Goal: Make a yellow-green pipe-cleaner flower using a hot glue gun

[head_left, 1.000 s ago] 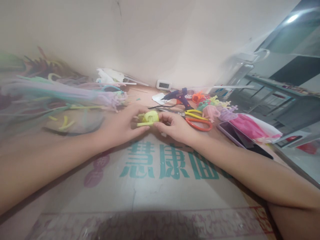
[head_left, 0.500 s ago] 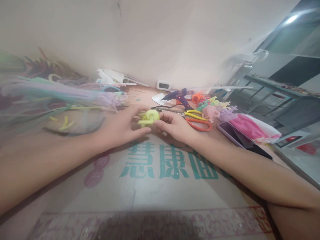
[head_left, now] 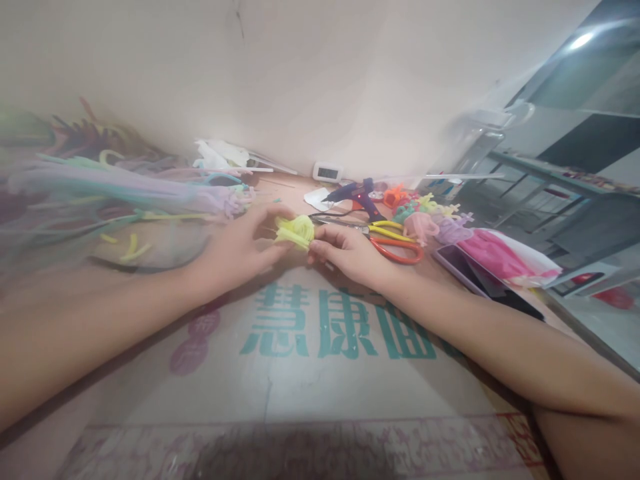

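Observation:
A small yellow fuzzy piece [head_left: 296,231], coiled and bundled, is held between my hands above the printed sheet [head_left: 300,393]. My left hand [head_left: 245,243] curves round its left side, thumb below and fingers above, closed on it. The fingertips of my right hand [head_left: 345,250] pinch its right edge. Just beyond my right hand lie scissors with orange handles [head_left: 400,250] and a tool with yellow handles [head_left: 390,229]. A dark glue gun [head_left: 367,199] rests behind them.
Bundles of pastel fuzzy stems [head_left: 125,183] lie at the left, with short yellow pieces [head_left: 133,248] nearer. A white digital display [head_left: 328,172] stands by the wall. Colourful fuzzy shapes [head_left: 423,223], a phone [head_left: 485,280] and a pink bag [head_left: 505,257] are at the right.
The yellow piece has turned and tilted between my fingers, shifting slightly left. My left thumb and fingers have drawn back a little to the left; my right hand has barely moved.

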`<control>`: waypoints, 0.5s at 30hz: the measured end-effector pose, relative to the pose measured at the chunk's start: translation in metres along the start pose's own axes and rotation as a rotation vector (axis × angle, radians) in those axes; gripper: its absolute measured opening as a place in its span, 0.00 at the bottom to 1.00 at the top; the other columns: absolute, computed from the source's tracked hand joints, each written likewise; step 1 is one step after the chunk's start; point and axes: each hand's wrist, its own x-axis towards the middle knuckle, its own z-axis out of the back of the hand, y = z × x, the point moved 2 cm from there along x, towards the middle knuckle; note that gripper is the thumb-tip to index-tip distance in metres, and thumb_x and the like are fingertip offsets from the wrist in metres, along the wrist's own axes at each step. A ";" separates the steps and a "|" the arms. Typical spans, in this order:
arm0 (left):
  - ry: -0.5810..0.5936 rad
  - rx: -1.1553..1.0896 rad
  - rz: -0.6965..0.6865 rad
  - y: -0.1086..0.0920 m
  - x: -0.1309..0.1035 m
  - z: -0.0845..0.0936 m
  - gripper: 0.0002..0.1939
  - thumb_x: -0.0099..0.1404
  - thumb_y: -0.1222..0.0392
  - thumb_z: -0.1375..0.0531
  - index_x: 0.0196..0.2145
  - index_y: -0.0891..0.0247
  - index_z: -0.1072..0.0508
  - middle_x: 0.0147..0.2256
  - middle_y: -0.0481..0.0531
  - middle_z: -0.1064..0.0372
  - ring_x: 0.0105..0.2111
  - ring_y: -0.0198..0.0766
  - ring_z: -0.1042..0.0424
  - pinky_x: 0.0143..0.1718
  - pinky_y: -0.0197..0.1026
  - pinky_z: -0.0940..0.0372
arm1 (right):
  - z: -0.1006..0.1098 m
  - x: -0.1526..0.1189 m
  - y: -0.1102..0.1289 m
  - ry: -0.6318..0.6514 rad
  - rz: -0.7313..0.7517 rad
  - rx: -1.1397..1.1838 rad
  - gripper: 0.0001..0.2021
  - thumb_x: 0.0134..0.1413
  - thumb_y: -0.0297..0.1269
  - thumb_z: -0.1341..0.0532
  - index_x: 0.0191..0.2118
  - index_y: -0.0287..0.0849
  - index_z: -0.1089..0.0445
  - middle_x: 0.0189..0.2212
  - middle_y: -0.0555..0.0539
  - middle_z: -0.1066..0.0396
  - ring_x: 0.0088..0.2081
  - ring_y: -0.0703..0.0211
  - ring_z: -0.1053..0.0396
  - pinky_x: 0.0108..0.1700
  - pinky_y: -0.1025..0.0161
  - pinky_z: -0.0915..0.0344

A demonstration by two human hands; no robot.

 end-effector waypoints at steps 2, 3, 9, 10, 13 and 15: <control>-0.005 -0.012 0.003 0.000 0.000 0.000 0.22 0.65 0.53 0.37 0.54 0.60 0.30 0.54 0.57 0.27 0.50 0.47 0.25 0.56 0.51 0.30 | 0.000 0.000 0.000 -0.005 0.000 -0.024 0.06 0.61 0.34 0.41 0.34 0.40 0.28 0.27 0.51 0.24 0.29 0.65 0.32 0.35 0.66 0.36; -0.007 -0.012 0.003 0.000 0.000 0.000 0.22 0.65 0.52 0.37 0.54 0.60 0.30 0.54 0.57 0.27 0.50 0.47 0.25 0.56 0.51 0.30 | 0.001 0.000 0.000 -0.014 0.002 -0.042 0.07 0.61 0.34 0.42 0.34 0.40 0.28 0.27 0.50 0.24 0.29 0.65 0.32 0.35 0.66 0.36; -0.018 0.003 0.023 -0.001 0.000 0.000 0.21 0.65 0.51 0.38 0.53 0.58 0.30 0.54 0.56 0.26 0.50 0.47 0.25 0.56 0.52 0.30 | 0.003 0.000 0.000 -0.078 -0.015 -0.088 0.07 0.59 0.35 0.41 0.32 0.40 0.27 0.26 0.51 0.23 0.28 0.64 0.32 0.33 0.66 0.36; -0.020 0.004 0.023 -0.001 0.000 0.000 0.20 0.65 0.51 0.38 0.53 0.58 0.30 0.54 0.56 0.26 0.50 0.47 0.25 0.56 0.52 0.30 | 0.003 0.001 -0.001 -0.090 -0.011 -0.075 0.07 0.58 0.35 0.40 0.31 0.40 0.28 0.26 0.51 0.24 0.27 0.64 0.32 0.33 0.66 0.36; -0.020 0.014 0.026 -0.002 0.000 0.000 0.20 0.66 0.51 0.38 0.54 0.57 0.29 0.53 0.55 0.26 0.50 0.47 0.25 0.56 0.52 0.29 | 0.004 0.002 -0.004 -0.138 0.007 -0.029 0.07 0.56 0.38 0.36 0.30 0.41 0.29 0.24 0.52 0.25 0.25 0.65 0.33 0.31 0.66 0.36; -0.025 0.019 0.042 -0.002 0.000 0.000 0.21 0.66 0.51 0.38 0.54 0.58 0.29 0.54 0.56 0.26 0.50 0.49 0.25 0.56 0.53 0.29 | 0.004 0.002 -0.005 -0.152 0.019 -0.029 0.09 0.57 0.40 0.35 0.30 0.41 0.30 0.24 0.52 0.26 0.25 0.65 0.33 0.31 0.66 0.36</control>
